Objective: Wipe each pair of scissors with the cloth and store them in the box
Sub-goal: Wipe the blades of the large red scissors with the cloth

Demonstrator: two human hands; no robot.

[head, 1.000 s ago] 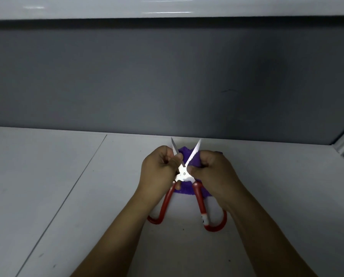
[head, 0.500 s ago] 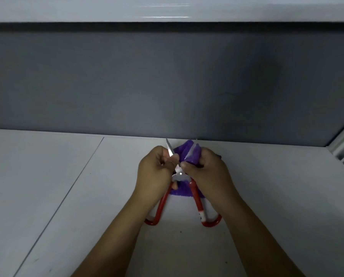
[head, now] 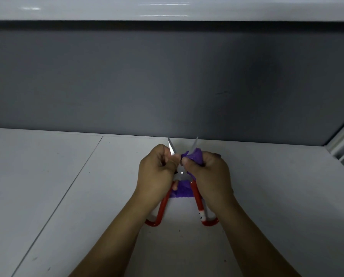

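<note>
The scissors (head: 181, 173) sit at the centre of the view, held just above the white table (head: 67, 196) and near its far edge; they are spread wide, so that from the pivot the two blades (head: 171, 146) point toward 11 and 1 o'clock while the red handles (head: 163, 206) run down toward 7 and 5 o'clock, ending in loops close to the forearms; the handle at 5 o'clock carries a small white patch near its loop. The left hand (head: 157, 172), at 9 o'clock from the pivot, has its fingers curled tight round the base of the 11 o'clock blade, whose tip sticks out above the knuckles. The right hand (head: 209, 174), at 3 o'clock from the pivot, is clenched on a purple cloth (head: 196, 157), its thumb and fingers pinching the fabric round the 1 o'clock blade, so that only the blade's tip shows above the bunched cloth; more of the cloth hangs below the pivot, between the two handles. A thin seam (head: 68, 188) crosses the table from about 12 toward 7 o'clock, well to the left of the hands; a dark grey wall (head: 167, 76) stands behind the table; a glossy white ledge (head: 167, 9) runs along the top at 12 o'clock.
</note>
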